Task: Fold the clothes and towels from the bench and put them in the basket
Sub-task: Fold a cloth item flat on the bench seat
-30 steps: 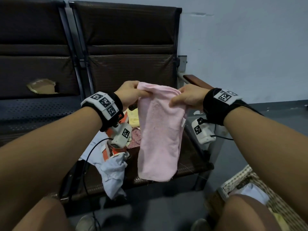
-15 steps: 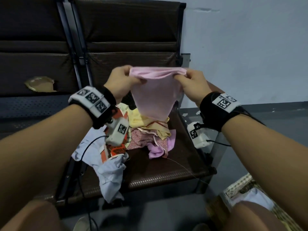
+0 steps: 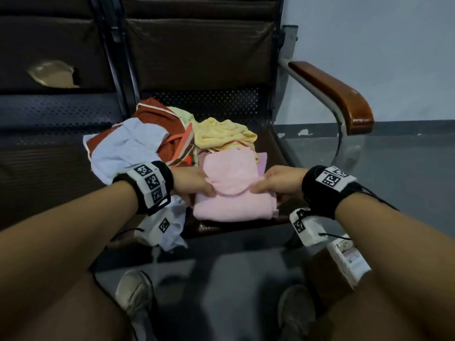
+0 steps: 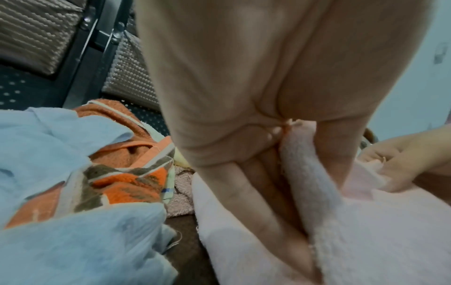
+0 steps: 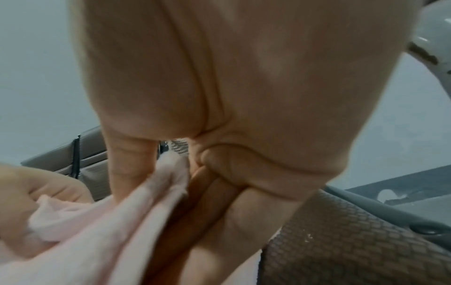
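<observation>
Lying on the tabletop [image 3: 229, 124] just before the yellow towel [image 3: 221, 134], the pink towel [image 3: 231, 203] is pinched by both hands: left hand [image 3: 194, 180], right hand [image 3: 280, 180]; no writing is readable.

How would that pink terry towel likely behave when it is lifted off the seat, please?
Probably floppy: the pink terry towel sags between both hands. Its loose fold may fall open. It seems light; fingertip pinches hold it.

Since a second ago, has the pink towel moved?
Yes. The pink towel has come down from hanging in the air in front of the backrest onto the bench seat, both hands gripping its folded edge.
</observation>
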Motion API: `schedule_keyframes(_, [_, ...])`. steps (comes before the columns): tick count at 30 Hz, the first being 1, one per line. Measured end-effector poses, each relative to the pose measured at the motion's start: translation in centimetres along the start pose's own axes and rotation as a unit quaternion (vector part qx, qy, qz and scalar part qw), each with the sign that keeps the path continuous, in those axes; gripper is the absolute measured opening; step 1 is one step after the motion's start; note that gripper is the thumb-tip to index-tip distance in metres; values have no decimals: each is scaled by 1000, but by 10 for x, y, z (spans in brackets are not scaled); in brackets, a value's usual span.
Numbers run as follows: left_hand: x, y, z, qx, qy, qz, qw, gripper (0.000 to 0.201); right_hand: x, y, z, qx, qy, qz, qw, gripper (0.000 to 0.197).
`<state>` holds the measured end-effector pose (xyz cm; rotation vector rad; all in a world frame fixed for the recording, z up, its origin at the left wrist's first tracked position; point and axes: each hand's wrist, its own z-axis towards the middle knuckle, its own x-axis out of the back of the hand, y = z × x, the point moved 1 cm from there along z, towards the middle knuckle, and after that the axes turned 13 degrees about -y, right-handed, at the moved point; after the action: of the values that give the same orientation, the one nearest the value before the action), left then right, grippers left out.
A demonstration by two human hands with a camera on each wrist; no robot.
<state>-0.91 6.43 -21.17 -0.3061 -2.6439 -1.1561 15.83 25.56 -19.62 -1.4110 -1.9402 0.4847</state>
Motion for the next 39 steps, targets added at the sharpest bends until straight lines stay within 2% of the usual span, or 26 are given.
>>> schedule_keyframes(2, [11,0,9,-3,36,-14,999,15,9,-2,9,9,38,24,999,22])
schedule_keyframes(4, [21,0,20,-23,91,-43,995,10,20,-4,23,37,98,68,992,18])
schedule_keyframes(8, [42,-7,56,-31,221,-103,969,33,40,-8,62,91,217,105,966,11])
schedule_keyframes(12, [53,-12,89,-26,290,-100,951,50,48,-9,94,107,265,69,956,14])
schedule_keyframes(15, [58,-13,104,11,317,-100,943,56,49,-9,109,93,280,63,953,17])
schedule_keyframes(17, [59,-14,109,33,332,-63,941,50,51,-10,110,92,324,22,941,27])
schedule_keyframes(19, [56,-16,106,45,377,-14,925,37,50,-15,100,130,359,-51,923,31])
schedule_keyframes(21, [50,-17,93,28,404,17,914,24,41,-17,86,177,321,-117,923,23])
schedule_keyframes(23, [42,-16,79,-20,363,60,930,12,27,-13,74,186,231,-183,937,18])
schedule_keyframes(25, [30,-18,66,-66,266,93,957,11,9,-1,66,151,142,-275,939,39])
schedule_keyframes(26, [22,-21,61,-73,215,121,966,22,1,6,63,134,117,-322,930,55])
schedule_keyframes(28, [4,-30,55,-52,147,208,966,60,-7,16,60,112,95,-381,913,78])
schedule_keyframes(30, [-10,-41,55,-39,145,261,954,83,-11,17,58,107,101,-410,900,71])
schedule_keyframes(31, [-14,-43,54,-40,165,270,948,81,-11,16,57,112,114,-415,896,58])
schedule_keyframes(33, [-16,-44,53,-50,215,274,936,54,-12,11,52,131,144,-403,894,30])
schedule_keyframes(35, [-14,-40,47,-68,245,255,933,19,-11,4,45,150,164,-387,895,18])
schedule_keyframes(36, [-13,-38,41,-76,242,238,938,9,-10,2,40,158,168,-377,897,16])
schedule_keyframes(39, [-8,-32,25,-90,220,186,953,19,-5,-3,24,180,168,-324,914,28])
